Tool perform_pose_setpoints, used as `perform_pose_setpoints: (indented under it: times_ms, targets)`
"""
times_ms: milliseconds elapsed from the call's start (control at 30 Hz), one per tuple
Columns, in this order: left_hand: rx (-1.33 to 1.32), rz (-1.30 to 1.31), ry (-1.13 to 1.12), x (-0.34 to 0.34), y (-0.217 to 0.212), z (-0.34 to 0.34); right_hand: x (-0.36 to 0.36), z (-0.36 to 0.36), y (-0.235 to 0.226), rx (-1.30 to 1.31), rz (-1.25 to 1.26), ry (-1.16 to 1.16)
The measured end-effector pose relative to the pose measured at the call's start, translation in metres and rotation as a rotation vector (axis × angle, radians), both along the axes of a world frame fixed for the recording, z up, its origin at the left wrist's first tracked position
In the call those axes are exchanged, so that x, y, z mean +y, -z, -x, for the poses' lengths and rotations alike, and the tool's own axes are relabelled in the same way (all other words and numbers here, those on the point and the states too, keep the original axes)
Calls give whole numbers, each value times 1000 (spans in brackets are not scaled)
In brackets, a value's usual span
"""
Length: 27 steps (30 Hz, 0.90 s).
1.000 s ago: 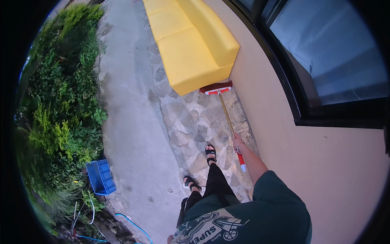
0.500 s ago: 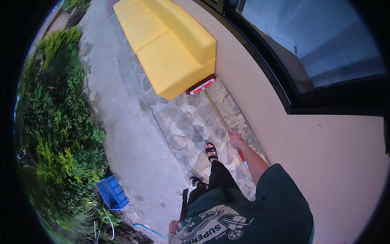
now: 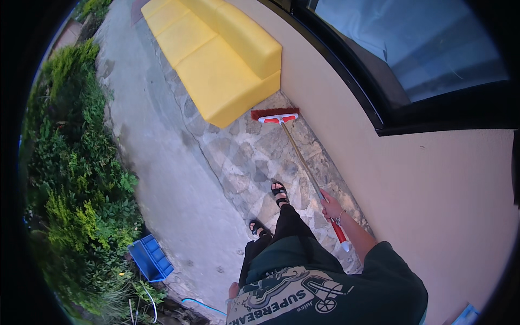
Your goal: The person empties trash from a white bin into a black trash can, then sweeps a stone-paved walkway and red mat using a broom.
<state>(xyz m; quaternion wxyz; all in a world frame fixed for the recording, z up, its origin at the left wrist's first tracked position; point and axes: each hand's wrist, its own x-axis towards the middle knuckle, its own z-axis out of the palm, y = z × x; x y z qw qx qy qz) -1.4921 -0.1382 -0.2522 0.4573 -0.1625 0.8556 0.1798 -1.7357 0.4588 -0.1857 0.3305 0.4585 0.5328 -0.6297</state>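
Observation:
My right hand [image 3: 332,208] is wrapped round the handle of a broom [image 3: 304,161], just above its red grip. The broom's wide head, with dark red bristles and a white and red holder, rests on the stone paving close to the wall. A small gap separates it from the end of a yellow sofa [image 3: 216,81]. Only a bit of my left hand [image 3: 233,290] shows, low beside my shirt, and its fingers are hidden.
A beige wall [image 3: 428,189] with a dark-framed window [image 3: 417,49] runs along the right. Green bushes [image 3: 81,179] line the left side of the concrete path [image 3: 157,151]. A blue crate [image 3: 151,258] and a blue hose [image 3: 203,305] lie at the lower left.
The broom head has come away from the sofa's base, toward me and the wall, and has turned. My right hand has moved back and to the right with the handle.

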Motion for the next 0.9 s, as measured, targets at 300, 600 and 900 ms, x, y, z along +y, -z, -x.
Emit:
perform_pose_setpoints:
  times_ms: [300,600,900]
  targets:
    - [53,-208,-318,-70,-28,42,-106,-30,49,-108,-26,69]
    - [-99,-94,723,-198,18,-20,-154,-23,-2,94,-361,-392]
    - [217,-180,866,-154,-22,161,-74,84,212,310,-822,-401]
